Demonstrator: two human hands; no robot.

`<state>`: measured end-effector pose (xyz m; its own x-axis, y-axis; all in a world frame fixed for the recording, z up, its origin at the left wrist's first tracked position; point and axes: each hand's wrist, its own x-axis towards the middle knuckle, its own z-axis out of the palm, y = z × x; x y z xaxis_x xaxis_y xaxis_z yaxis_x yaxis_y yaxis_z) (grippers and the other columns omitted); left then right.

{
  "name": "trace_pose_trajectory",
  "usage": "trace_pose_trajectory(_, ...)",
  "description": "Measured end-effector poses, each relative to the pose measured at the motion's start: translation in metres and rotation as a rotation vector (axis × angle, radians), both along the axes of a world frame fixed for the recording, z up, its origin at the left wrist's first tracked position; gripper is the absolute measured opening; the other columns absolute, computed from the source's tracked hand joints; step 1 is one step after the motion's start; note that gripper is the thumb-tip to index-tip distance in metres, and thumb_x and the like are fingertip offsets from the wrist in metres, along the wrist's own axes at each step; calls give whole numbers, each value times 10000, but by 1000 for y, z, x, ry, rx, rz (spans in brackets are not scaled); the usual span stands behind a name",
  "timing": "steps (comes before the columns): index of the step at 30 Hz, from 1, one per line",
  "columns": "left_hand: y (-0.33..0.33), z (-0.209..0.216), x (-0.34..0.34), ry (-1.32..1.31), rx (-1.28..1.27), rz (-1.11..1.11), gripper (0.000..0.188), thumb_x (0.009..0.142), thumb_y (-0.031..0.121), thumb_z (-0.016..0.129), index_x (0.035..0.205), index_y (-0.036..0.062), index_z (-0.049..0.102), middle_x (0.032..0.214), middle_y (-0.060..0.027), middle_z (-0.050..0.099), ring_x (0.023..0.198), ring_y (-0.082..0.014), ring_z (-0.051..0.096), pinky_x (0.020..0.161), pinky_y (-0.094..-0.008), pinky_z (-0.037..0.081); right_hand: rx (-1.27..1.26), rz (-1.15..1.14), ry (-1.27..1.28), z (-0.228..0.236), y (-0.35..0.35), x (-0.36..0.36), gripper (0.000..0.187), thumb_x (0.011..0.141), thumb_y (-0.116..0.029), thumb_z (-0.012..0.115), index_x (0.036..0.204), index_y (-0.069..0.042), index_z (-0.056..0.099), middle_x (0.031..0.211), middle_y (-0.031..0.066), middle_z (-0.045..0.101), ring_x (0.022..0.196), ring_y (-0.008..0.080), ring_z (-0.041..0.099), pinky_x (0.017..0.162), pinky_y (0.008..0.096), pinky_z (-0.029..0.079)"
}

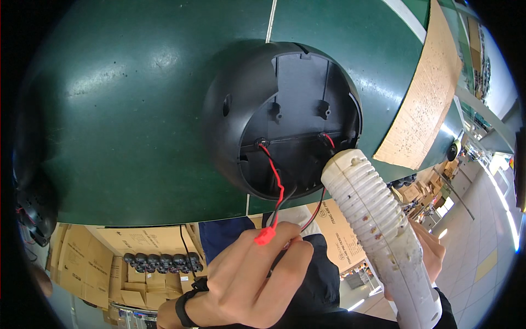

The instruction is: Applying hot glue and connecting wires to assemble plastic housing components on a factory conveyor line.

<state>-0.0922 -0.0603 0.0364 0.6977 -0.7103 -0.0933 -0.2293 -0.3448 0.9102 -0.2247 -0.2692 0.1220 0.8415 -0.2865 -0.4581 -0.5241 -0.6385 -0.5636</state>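
Left hand [249,277] grip pinching red-and-black leads [281,189], right hand [429,250] grip wrapped round white ribbed glue gun [378,225], angled over round black plastic shell [222,142], green table [131,131].

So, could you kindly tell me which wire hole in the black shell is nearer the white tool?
The right-hand hole, close to the front end of the white tool; the left-hand hole sits farther away.

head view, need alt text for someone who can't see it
A left hand holds red and black wires running from an open, round black housing on a green table. The right hand grips a white ribbed tool, its tip at the housing's opening.
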Motion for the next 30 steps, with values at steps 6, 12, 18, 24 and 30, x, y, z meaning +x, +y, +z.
trace_pose_trajectory(6, 7, -1, 4, -31, -46, 31, 297, 678, -104, 745, 917, 20, 619, 875, -157, 671, 618, -254, 618, 534, -304, 505, -36, 10, 91, 2, 0, 3, 269, 720, -123, 793, 898, 31, 663, 767, 113, 667, 666, 235, 662, 608, 334, 529)
trace_pose_trajectory(12, 6, 3, 2, -51, -52, 64, 283, 678, -104, 746, 895, 22, 616, 884, -150, 667, 621, -242, 612, 532, -306, 501, -72, 25, 185, 0, -2, 10, 296, 719, -136, 800, 923, 32, 667, 781, 111, 672, 672, 226, 663, 617, 328, 529)
trace_pose_trajectory(18, 3, 7, 34, 122, -54, -58, 189, 737, -79, 714, 838, 9, 581, 845, -154, 676, 605, -269, 616, 533, -319, 489, -129, 30, 299, 2, -10, 11, 324, 717, -150, 806, 949, 33, 671, 794, 109, 676, 678, 217, 665, 626, 322, 529)
trace_pose_trajectory(24, -3, 10, 69, -46, -43, -146, 270, 725, -180, 659, 946, -57, 566, 823, -209, 681, 655, -218, 631, 639, -266, 499, -149, 39, 377, 7, -11, 18, 353, 716, -163, 812, 974, 35, 675, 808, 107, 680, 684, 208, 666, 634, 316, 529)
trace_pose_trajectory(30, -3, 7, 66, -329, 13, -5, 443, 768, -121, 688, 1130, 43, 492, 852, -183, 687, 655, -193, 551, 619, -295, 441, -192, 37, 462, 16, -14, 31, 381, 715, -176, 819, 999, 36, 679, 822, 105, 684, 690, 199, 667, 643, 310, 529)
